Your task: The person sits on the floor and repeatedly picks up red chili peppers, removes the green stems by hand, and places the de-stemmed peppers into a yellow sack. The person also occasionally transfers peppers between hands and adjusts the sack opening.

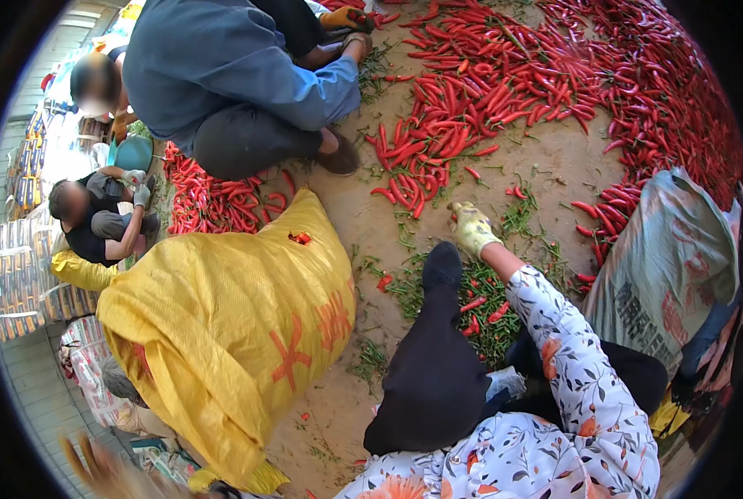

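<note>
My right hand (473, 229), in a stained pale yellow glove, reaches over the dirt floor just beyond my dark shoe (442, 265). Its fingers are curled, and whether they hold anything is unclear. Green chili stems (493, 330) lie under my forearm and between my legs, with a few red chili peppers (499, 312) among them. Beyond the glove spreads a heap of red chilies (446, 125). A badly blurred hand, which appears to be my left hand (100, 468), shows at the lower left rim with fingers apart and nothing visible in it.
A full yellow woven sack (240, 299) with red writing leans at my left; chilies show through a hole. A grey-green sack (664, 268) stands right, beside a larger chili bank (670, 93). One person (221, 75) squats ahead; others sit at far left near stacked bundles (28, 268).
</note>
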Action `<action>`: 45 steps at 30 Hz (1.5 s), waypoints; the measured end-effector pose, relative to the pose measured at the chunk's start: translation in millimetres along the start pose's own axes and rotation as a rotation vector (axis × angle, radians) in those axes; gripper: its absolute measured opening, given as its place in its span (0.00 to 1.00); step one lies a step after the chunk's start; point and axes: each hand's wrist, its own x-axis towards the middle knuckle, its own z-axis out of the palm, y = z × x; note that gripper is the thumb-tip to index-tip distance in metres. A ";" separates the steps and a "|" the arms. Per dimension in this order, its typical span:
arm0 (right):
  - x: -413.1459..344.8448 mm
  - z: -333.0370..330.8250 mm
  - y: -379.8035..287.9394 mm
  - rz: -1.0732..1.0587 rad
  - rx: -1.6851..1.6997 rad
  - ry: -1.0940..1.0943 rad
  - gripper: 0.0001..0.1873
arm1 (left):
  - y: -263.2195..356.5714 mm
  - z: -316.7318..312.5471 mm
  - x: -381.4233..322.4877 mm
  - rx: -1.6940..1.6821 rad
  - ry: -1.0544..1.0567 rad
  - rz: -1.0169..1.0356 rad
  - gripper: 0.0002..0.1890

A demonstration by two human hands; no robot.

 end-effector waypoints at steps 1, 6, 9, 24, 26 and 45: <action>18.1 9.9 -7.8 -0.043 -0.027 -0.007 0.18 | 15.2 15.6 -14.7 -0.172 0.064 0.012 0.28; 107.3 50.2 -32.0 -0.164 -0.245 0.114 0.09 | 52.6 158.2 -38.0 -0.892 -0.257 -0.094 0.18; 119.4 71.1 -54.7 -0.118 -0.290 0.202 0.09 | 21.1 284.0 -12.3 -0.518 -0.688 -0.343 0.13; 15.2 12.7 35.9 0.436 0.792 -0.243 0.26 | -119.2 617.2 -10.8 -0.180 -0.803 0.082 0.17; -0.3 -2.9 38.1 0.400 0.903 -0.101 0.21 | -71.4 604.5 -13.9 -0.084 -0.612 0.402 0.18; -46.1 -16.6 9.5 0.239 1.066 -0.318 0.14 | 2.1 477.2 -107.0 -1.304 -1.430 -0.690 0.25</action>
